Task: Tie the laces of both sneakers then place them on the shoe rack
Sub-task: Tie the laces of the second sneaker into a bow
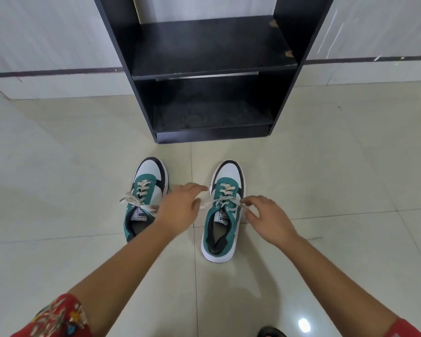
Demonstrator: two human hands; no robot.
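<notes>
Over the right sneaker (pixel 223 212), pinching a pale lace end (pixel 244 207) between thumb and fingertips of the right hand (pixel 269 218), just off the shoe's right side. Pulling the other lace end (pixel 204 201) out to the left in the closed fingers of the left hand (pixel 180 207), hovering between the two shoes. Grasping lace in each grip, then, with the strands stretching taut across the green eyelet panel. Resting flat on the tiled floor (pixel 326 178), toe pointing at the shoe rack (pixel 209 69), white sole and dark heel collar nearest the camera. Sitting just beside it, left of a grout line, the left sneaker (pixel 146 198), its laces (pixel 135 201) lying in loose loops, partly hidden behind the left forearm. Standing well beyond both toes, against the pale wall, the black rack with two bare shelves. Showing at the lower corners, red patterned sleeves (pixel 56 319).
</notes>
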